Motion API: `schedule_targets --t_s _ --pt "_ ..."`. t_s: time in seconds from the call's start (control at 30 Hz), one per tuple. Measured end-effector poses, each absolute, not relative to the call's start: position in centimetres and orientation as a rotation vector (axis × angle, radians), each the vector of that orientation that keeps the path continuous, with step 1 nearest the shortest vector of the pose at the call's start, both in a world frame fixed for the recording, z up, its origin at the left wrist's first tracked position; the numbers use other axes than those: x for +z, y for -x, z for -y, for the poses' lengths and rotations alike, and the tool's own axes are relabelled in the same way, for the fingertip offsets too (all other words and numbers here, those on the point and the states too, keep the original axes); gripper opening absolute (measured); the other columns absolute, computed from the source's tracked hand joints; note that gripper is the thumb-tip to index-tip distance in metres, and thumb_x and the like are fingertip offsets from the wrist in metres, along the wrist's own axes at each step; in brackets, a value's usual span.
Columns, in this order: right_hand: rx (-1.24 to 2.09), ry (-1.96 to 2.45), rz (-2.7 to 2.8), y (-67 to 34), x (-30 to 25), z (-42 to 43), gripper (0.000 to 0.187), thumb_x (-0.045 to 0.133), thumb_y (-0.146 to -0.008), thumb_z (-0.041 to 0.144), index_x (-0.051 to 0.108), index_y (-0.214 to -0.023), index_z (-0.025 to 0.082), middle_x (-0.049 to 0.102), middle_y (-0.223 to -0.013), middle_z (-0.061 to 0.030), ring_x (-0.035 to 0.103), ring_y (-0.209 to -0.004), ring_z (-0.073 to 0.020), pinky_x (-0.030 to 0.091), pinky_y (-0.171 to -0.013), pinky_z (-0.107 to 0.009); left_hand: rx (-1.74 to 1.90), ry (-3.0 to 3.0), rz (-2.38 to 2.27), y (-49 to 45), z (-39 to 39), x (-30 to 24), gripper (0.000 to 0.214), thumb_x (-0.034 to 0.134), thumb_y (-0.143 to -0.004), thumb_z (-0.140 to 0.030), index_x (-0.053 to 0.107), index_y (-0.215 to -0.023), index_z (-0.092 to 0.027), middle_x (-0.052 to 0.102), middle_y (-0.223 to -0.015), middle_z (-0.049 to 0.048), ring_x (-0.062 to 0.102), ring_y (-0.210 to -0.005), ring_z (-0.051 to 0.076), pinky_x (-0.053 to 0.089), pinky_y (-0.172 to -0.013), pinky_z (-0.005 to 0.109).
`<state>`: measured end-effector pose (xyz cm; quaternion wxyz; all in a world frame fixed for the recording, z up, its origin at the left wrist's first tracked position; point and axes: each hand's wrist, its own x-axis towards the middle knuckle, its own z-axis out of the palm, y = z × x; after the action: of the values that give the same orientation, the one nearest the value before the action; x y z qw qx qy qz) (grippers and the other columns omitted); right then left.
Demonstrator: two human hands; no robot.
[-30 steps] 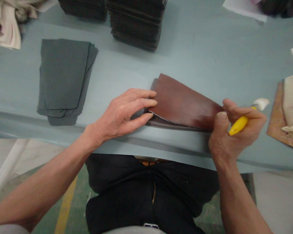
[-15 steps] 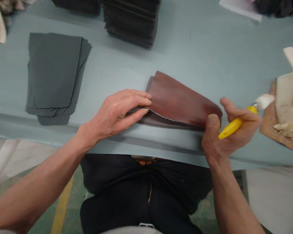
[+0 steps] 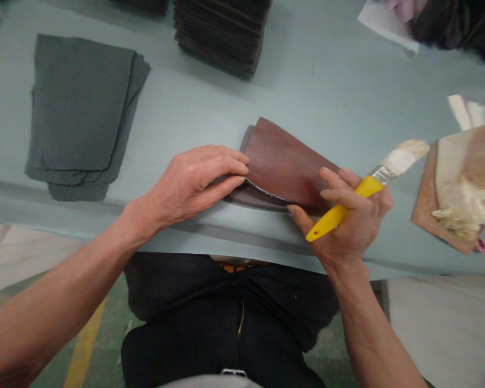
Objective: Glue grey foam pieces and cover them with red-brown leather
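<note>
A brown leather piece (image 3: 283, 159) lies near the front of the table, its front edge lifted a little and showing a pale line. Beneath it is a dark grey-brown piece (image 3: 253, 200) of similar shape. My left hand (image 3: 198, 178) pinches the leather's left end between thumb and fingers. In my right hand (image 3: 351, 229) is a yellow-handled brush (image 3: 369, 186), its white-coated bristles pointing away to the upper right. That hand's fingertips rest on the leather's right part, and its thumb is at the front edge.
Dark grey cut pieces (image 3: 83, 108) are stacked loosely at left. A tall dark stack (image 3: 222, 37) stands at the back. On the right sits a glue-crusted board (image 3: 424, 199). Black material (image 3: 461, 24) and white paper (image 3: 382, 27) lie at the far right. The blue-green table edge (image 3: 210, 247) runs before me.
My right hand, with the brush, has moved left along the leather from its right end, its fingers now over the top surface. My left hand keeps its pinch.
</note>
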<state>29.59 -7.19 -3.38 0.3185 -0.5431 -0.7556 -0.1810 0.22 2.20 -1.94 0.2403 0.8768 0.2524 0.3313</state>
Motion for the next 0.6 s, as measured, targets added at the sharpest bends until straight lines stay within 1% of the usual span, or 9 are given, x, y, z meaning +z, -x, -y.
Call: schedule_targets --t_s 0.07,0.17,0.3,0.37,0.47,0.6 --pt "-0.459 1.425 2.006 -29.21 -3.3 6.94 0.044 0.083 -0.094 0.054 0.056 -0.111 0.024 0.079 -0.127 -0.0075 0.074 -0.122 -0.0297 0.04 -0.12 -0.047 0.915 -2.409 -0.686 -0.19 -2.18 -2.01 0.016 0.059 -0.11 -0.025 0.072 -0.117 -0.023 0.08 -0.127 0.007 0.077 -0.12 0.023 0.061 -0.106 0.039" --pt "-0.406 1.416 2.025 -29.02 -3.52 6.73 0.038 0.081 -0.097 0.047 0.057 -0.114 0.023 0.079 -0.126 -0.0073 0.075 -0.118 -0.0279 0.043 -0.117 -0.047 0.924 -2.408 -0.69 -0.13 -2.13 -2.17 0.015 0.06 -0.11 -0.025 0.072 -0.117 -0.024 0.079 -0.129 0.0072 0.076 -0.121 0.023 0.061 -0.106 0.039" --pt "-0.37 1.424 2.01 -29.07 -3.85 6.68 0.035 0.078 -0.099 0.045 0.057 -0.115 0.023 0.08 -0.123 -0.0076 0.077 -0.112 -0.0272 0.05 -0.109 -0.044 0.911 -2.403 -0.687 0.03 -2.08 -2.37 0.015 0.061 -0.108 -0.025 0.072 -0.119 -0.025 0.078 -0.13 0.0067 0.076 -0.122 0.023 0.06 -0.109 0.04" --pt "-0.364 1.419 2.008 -29.11 -3.87 6.66 0.035 0.079 -0.098 0.045 0.057 -0.115 0.023 0.08 -0.123 -0.0079 0.077 -0.111 -0.0267 0.053 -0.104 -0.042 0.901 -2.408 -0.691 0.14 -2.08 -2.43 0.019 0.062 -0.107 -0.024 0.069 -0.125 -0.025 0.075 -0.137 0.0078 0.073 -0.127 0.025 0.059 -0.112 0.042" --pt "-0.356 1.421 2.015 -29.14 -3.79 6.62 0.036 0.08 -0.097 0.044 0.057 -0.116 0.022 0.08 -0.123 -0.009 0.077 -0.111 -0.0259 0.056 -0.099 -0.039 0.89 -2.418 -0.732 0.21 -2.13 -2.46 0.031 0.064 -0.105 -0.025 0.063 -0.135 -0.026 0.065 -0.152 0.0098 0.066 -0.14 0.029 0.055 -0.12 0.047" --pt "-0.349 1.435 2.006 -29.09 -3.77 6.54 0.036 0.078 -0.098 0.043 0.057 -0.117 0.023 0.08 -0.123 -0.009 0.076 -0.11 -0.0241 0.058 -0.1 -0.038 0.834 -2.399 -0.761 0.04 -2.2 -2.4 0.038 0.065 -0.102 -0.026 0.059 -0.14 -0.027 0.062 -0.155 0.0109 0.062 -0.144 0.031 0.052 -0.122 0.051"
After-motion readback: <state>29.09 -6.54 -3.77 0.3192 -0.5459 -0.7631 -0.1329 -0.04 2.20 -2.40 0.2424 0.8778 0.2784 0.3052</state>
